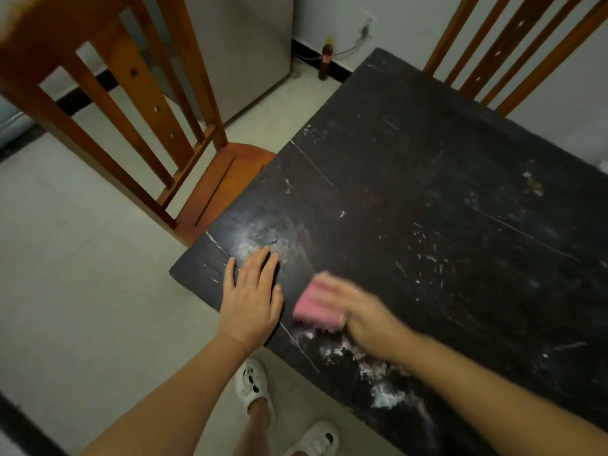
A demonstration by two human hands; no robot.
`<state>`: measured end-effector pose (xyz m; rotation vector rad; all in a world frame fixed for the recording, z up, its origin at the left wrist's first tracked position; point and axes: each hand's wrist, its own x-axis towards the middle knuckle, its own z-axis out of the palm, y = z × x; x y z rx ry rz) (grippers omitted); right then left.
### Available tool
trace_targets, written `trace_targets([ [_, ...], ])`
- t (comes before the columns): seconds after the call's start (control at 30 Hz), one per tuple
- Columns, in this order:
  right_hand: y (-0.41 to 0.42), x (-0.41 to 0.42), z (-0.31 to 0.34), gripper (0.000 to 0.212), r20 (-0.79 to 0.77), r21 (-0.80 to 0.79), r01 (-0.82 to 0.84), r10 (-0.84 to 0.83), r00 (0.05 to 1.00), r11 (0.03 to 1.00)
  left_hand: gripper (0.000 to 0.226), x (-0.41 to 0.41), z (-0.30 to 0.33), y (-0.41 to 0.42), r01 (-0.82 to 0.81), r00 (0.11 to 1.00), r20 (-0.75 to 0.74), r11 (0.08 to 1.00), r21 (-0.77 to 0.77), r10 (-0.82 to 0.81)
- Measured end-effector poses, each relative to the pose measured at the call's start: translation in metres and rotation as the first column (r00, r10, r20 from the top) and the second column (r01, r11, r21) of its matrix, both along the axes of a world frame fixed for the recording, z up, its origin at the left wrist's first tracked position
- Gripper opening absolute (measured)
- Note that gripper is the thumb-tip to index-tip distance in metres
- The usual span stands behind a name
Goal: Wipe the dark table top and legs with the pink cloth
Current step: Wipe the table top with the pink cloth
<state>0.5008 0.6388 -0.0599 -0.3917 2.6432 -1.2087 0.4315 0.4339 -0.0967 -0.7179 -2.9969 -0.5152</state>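
The dark table top fills the right half of the view, scuffed and marked with white dusty patches near its front edge and left corner. My left hand lies flat with straight fingers on the near left corner of the table. Just to its right, my right hand presses the folded pink cloth onto the table top; this hand is motion-blurred. The table legs are hidden under the top.
A wooden slat-back chair stands at the table's left side, its seat tucked under the edge. A second chair back rises behind the table. A brown bottle stands by the wall beside a grey cabinet. My shoes are on pale floor tiles.
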Motion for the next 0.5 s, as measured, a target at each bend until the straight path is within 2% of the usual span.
trace_targets([
  [0.07, 0.024, -0.058, 0.014, 0.037, -0.112, 0.028, 0.234, -0.229, 0.967, 0.972, 0.046, 0.000, 0.000, 0.000, 0.008, 1.000, -0.010, 1.000, 0.002, -0.008],
  [0.1, 0.041, -0.090, 0.014, 0.037, -0.165, 0.035, 0.398, -0.388, 0.907, 0.917, 0.045, 0.000, 0.000, 0.000, 0.010, 1.000, -0.012, 1.000, -0.002, -0.010],
  [0.17, 0.068, -0.145, 0.005, 0.044, -0.132, 0.115, 0.629, -0.616, 0.777, 0.769, 0.045, -0.001, 0.000, -0.001, 0.008, 1.000, -0.011, 1.000, -0.011, -0.008],
  [0.2, 0.070, -0.159, -0.004, 0.047, -0.097, 0.166, 0.669, -0.663, 0.742, 0.725, 0.045, -0.001, -0.001, -0.001, 0.008, 1.000, -0.009, 1.000, -0.010, -0.008],
  [0.23, 0.062, -0.164, -0.012, 0.049, -0.100, 0.190, 0.661, -0.656, 0.748, 0.726, 0.045, -0.001, -0.002, -0.001, 0.010, 1.000, -0.009, 1.000, -0.005, -0.010],
  [0.27, 0.050, -0.163, -0.020, 0.047, -0.112, 0.191, 0.612, -0.603, 0.790, 0.767, 0.045, -0.001, -0.002, -0.001, 0.016, 1.000, -0.007, 1.000, 0.008, -0.016],
  [0.37, -0.012, -0.117, -0.026, 0.038, -0.155, 0.139, 0.306, -0.284, 0.946, 0.942, 0.045, -0.002, -0.002, -0.003, 0.013, 1.000, 0.003, 0.997, 0.074, -0.014],
  [0.5, -0.051, -0.043, -0.023, 0.045, -0.041, 0.077, -0.023, 0.026, 0.999, 0.997, 0.045, -0.015, 0.005, -0.011, -0.145, 0.988, 0.096, 0.931, 0.335, 0.119],
])
